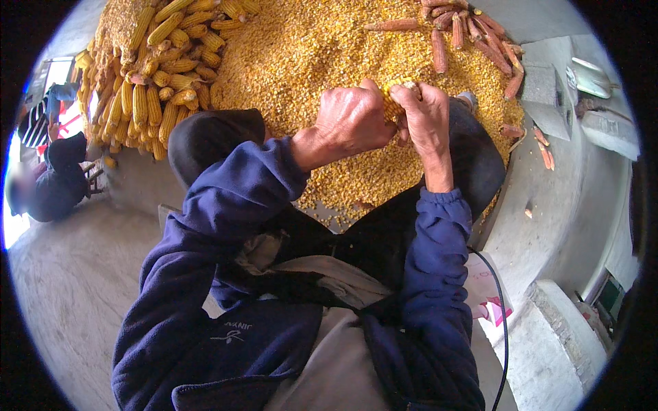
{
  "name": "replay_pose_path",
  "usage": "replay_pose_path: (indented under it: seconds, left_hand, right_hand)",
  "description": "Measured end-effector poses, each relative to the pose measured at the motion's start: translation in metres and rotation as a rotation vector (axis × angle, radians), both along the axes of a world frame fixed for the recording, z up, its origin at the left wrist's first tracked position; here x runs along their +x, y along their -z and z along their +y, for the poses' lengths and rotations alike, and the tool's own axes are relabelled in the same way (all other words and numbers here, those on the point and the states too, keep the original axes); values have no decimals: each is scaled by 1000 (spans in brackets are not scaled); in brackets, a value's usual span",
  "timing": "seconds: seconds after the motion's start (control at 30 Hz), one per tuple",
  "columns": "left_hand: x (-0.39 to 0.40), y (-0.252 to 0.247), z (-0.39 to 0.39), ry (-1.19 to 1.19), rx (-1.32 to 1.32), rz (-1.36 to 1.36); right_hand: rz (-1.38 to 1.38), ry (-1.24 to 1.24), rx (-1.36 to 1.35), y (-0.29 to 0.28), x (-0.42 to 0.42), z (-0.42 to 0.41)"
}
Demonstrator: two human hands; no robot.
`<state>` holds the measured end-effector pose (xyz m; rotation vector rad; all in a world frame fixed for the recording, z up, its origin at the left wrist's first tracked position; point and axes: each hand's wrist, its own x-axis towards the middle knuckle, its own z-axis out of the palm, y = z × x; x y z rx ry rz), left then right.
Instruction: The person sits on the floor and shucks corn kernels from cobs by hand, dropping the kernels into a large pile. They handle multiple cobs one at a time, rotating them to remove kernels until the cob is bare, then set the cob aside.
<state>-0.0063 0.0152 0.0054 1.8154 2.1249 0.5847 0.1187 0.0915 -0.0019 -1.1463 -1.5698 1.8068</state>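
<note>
Between my two hands is a partly shelled ear of dried corn (395, 105), held over a heap of loose yellow kernels (303, 67). My left hand (352, 118) is closed in a fist around its left side, so much of the ear is hidden. At its upper right end, the thumb and fingers of my right hand (424, 105) grip it, with pale cob showing near the thumb. The kernel heap spreads between and beyond my bent knees.
Unshelled corn ears (169, 77) are piled at the upper left. Bare reddish cobs (457, 31) lie at the upper right. Concrete blocks (547, 87) stand on the right. A black cable (501, 308) runs down beside my right arm. Another person (59, 174) sits at the far left.
</note>
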Motion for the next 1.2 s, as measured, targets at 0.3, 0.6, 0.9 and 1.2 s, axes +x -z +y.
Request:
replay_pose_path:
  seconds: [0.3, 0.6, 0.9, 1.2]
  left_hand:
    - [-2, 5, 3, -26, 0, -39]
    - [-1, 6, 1, -78, -62, -53]
    - [3, -10, 1, 12, -148, -84]
    - [-7, -1, 8, -24, -145, -383]
  right_hand:
    - [51, 68, -13, -3, 2, -2]
    - [-133, -135, 107, -3, 2, 3]
    - [-199, 125, 277, 12, -5, 5]
    - [0, 293, 78, 11, -3, 7]
